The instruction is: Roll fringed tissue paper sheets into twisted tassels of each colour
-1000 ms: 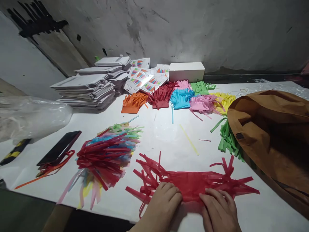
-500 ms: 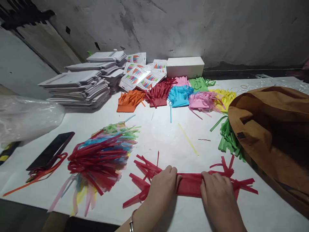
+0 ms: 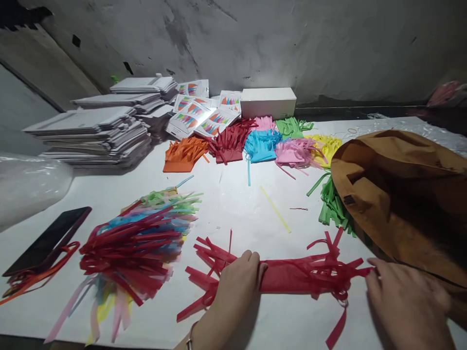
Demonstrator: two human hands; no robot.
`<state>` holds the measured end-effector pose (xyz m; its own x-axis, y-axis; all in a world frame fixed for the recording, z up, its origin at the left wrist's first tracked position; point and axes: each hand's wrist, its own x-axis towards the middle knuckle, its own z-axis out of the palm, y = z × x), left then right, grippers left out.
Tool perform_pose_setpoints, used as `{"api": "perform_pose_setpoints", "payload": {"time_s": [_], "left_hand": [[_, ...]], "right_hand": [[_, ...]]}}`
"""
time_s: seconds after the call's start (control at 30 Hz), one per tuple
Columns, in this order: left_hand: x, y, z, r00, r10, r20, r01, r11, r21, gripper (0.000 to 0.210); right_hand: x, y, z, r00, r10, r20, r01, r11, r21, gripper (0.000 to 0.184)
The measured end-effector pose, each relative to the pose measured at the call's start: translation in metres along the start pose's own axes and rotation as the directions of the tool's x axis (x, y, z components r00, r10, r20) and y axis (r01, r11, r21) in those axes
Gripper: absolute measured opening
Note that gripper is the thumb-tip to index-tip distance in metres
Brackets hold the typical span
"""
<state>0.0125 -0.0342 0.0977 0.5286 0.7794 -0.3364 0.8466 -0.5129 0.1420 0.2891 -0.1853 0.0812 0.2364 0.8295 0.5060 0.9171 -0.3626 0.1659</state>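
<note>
A red fringed tissue-paper tassel (image 3: 286, 278) lies flat on the white table, its solid band in the middle and loose strips at both ends. My left hand (image 3: 237, 282) is closed over its left part, pressing it down. At the far right, my right hand (image 3: 408, 296) pinches the tip of a red strip between thumb and fingers; its other fingers are partly blurred. Left of my hands lies a bundle of multicoloured tassels (image 3: 134, 243), red on top.
Folded tassels in several colours, such as the orange one (image 3: 182, 158), lie before a white box (image 3: 268, 102). Stacked white packets (image 3: 98, 131) stand at the back left. A phone (image 3: 49, 238) lies left; a brown cloth bag (image 3: 386, 194) bulges at right.
My right hand has moved off the red band to the right, onto the strip ends. My left hand stays on the tassel. The view has turned slightly right.
</note>
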Motion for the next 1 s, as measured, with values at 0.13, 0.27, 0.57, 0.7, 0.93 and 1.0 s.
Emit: {"api": "perform_pose_setpoints", "payload": {"time_s": [0.13, 0.27, 0.57, 0.7, 0.93, 1.0], "left_hand": [[0.000, -0.002, 0.002, 1.000, 0.014, -0.004, -0.014, 1.000, -0.005, 0.024], [0.000, -0.003, 0.005, 0.999, 0.011, -0.032, -0.011, 1.000, -0.002, 0.024], [0.000, -0.005, 0.009, 0.998, 0.018, -0.061, -0.020, 0.999, -0.027, 0.025], [0.001, -0.007, 0.012, 0.997, 0.032, -0.072, -0.033, 0.999, -0.014, 0.025], [0.001, -0.004, 0.007, 0.999, 0.038, -0.037, -0.039, 0.999, -0.016, 0.025], [0.001, -0.002, 0.006, 0.999, 0.031, -0.038, -0.031, 0.999, -0.007, 0.026]], "right_hand": [[-0.007, -0.011, -0.012, 0.996, -0.058, -0.065, 0.068, 0.982, 0.174, 0.028], [-0.014, -0.071, -0.013, 0.992, -0.124, -0.031, 0.126, 0.899, 0.420, 0.021], [-0.009, -0.077, -0.012, 0.997, 0.037, 0.064, -0.053, 0.961, 0.272, 0.015], [-0.016, -0.017, -0.004, 0.999, 0.033, 0.021, -0.035, 0.997, 0.072, 0.014], [-0.015, 0.017, -0.027, 0.991, 0.121, -0.061, -0.127, 0.986, -0.108, 0.027], [-0.007, -0.016, -0.035, 0.983, -0.084, -0.163, 0.107, 0.984, 0.141, 0.025]]}}
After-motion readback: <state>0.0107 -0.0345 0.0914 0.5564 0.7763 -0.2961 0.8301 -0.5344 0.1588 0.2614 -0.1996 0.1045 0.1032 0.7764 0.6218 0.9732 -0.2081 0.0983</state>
